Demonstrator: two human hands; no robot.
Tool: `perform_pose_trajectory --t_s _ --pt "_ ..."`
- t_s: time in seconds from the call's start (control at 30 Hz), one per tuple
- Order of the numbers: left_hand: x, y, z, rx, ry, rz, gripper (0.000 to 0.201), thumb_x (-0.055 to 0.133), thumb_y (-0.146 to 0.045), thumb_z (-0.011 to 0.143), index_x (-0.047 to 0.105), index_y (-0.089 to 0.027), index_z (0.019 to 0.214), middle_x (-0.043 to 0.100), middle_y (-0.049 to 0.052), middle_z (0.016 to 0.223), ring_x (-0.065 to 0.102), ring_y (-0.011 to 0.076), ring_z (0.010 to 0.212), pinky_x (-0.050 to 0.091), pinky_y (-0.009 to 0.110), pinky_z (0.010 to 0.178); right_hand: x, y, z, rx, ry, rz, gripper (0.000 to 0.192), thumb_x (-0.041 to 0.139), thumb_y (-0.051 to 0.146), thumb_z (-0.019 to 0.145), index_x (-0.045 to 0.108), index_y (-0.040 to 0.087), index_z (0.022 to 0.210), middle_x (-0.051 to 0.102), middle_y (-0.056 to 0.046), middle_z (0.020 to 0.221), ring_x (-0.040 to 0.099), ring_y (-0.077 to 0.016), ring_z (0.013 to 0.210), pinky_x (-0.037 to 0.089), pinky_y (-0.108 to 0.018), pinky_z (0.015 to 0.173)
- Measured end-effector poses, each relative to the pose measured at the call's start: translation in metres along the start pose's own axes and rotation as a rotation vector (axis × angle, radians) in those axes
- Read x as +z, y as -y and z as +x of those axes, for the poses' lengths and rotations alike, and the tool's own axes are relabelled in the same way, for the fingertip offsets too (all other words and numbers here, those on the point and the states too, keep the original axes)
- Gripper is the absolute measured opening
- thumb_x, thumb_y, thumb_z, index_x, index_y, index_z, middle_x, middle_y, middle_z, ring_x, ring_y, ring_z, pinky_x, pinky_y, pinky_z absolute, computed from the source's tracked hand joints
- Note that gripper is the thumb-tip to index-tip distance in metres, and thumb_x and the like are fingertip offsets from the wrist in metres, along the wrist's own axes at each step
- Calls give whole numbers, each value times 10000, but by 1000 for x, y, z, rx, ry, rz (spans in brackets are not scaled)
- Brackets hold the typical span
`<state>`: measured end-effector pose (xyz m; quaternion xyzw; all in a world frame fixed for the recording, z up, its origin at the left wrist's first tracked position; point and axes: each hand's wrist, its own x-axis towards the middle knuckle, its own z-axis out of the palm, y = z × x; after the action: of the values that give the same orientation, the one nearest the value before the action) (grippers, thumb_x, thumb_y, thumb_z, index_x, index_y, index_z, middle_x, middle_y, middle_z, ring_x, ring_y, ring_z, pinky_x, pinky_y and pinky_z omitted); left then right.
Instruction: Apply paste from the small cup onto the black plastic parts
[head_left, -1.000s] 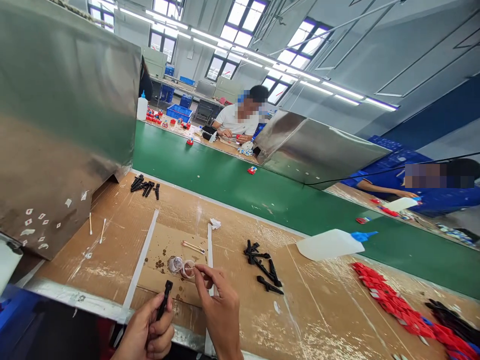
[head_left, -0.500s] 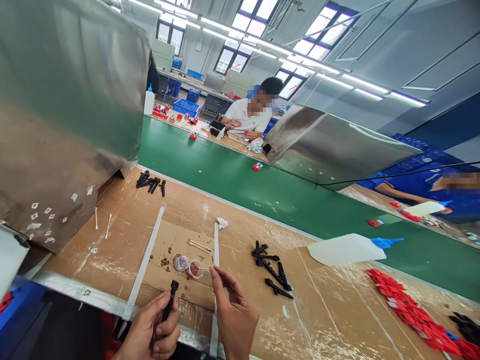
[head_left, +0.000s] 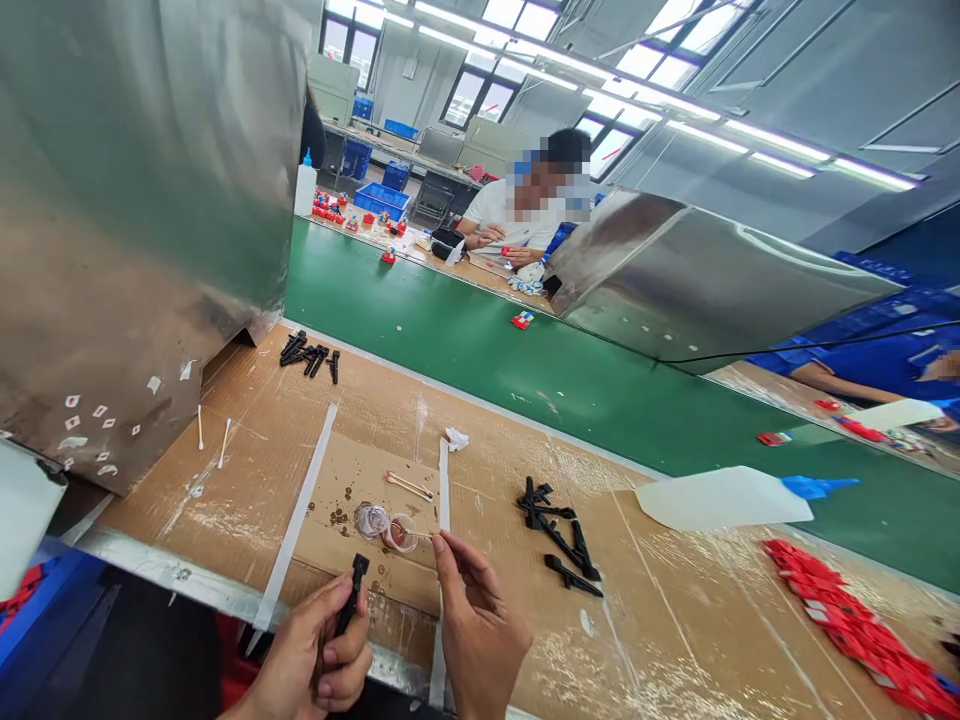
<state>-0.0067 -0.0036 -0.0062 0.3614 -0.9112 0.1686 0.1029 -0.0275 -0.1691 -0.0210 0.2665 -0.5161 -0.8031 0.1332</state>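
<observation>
Near the table's front edge, my left hand point(head_left: 319, 645) is closed around a black plastic part point(head_left: 352, 592), its square head pointing up and away. My right hand point(head_left: 480, 615) pinches a cotton swab point(head_left: 420, 535) between thumb and fingertips. The swab's far end dips into a small clear cup point(head_left: 401, 533) of reddish-brown liquid. Touching that cup on its left is another small clear cup or lid point(head_left: 371, 519). Both stand on a cardboard piece point(head_left: 337, 560) spotted with brown drops. Behind the cups lie used cotton swabs point(head_left: 409, 486) with darkened tips.
More black parts lie at right point(head_left: 559, 530) and far left point(head_left: 309, 356). A white squeeze bottle point(head_left: 720, 498) and red pieces point(head_left: 862, 620) lie further right. A metal panel point(head_left: 150, 230) stands left. Beyond the green belt point(head_left: 450, 330), a person in white handles a red piece.
The view has shifted slightly, so the table items sit a little further right. My right hand still holds the swab at the cup, and my left hand keeps the black part.
</observation>
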Motion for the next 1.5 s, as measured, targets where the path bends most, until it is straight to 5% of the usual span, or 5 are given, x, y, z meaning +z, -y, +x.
perform_pose_trajectory --t_s 0.3,0.53,1.5 --pt "-3 3 1 28 42 -4 345 684 -513 784 557 -193 804 266 -121 445 150 11 325 98 147 331 -2 18 -13 -89 -53 132 144 763 262 775 734 211 907 720 -24 880 683 -139 798 574 -217 779" --pt "-7 4 2 29 36 -1 343 645 -521 813 546 -193 826 263 -122 453 147 16 331 99 147 335 5 24 -29 -248 51 149 158 721 162 799 723 235 940 718 -10 882 669 -127 789 561 -200 718" --pt "-9 6 4 30 35 3 366 663 -542 789 555 -194 815 294 -121 432 137 17 308 80 147 317 12 20 -36 -371 131 86 175 700 133 814 708 220 966 709 -31 862 677 -165 789 549 -251 680"
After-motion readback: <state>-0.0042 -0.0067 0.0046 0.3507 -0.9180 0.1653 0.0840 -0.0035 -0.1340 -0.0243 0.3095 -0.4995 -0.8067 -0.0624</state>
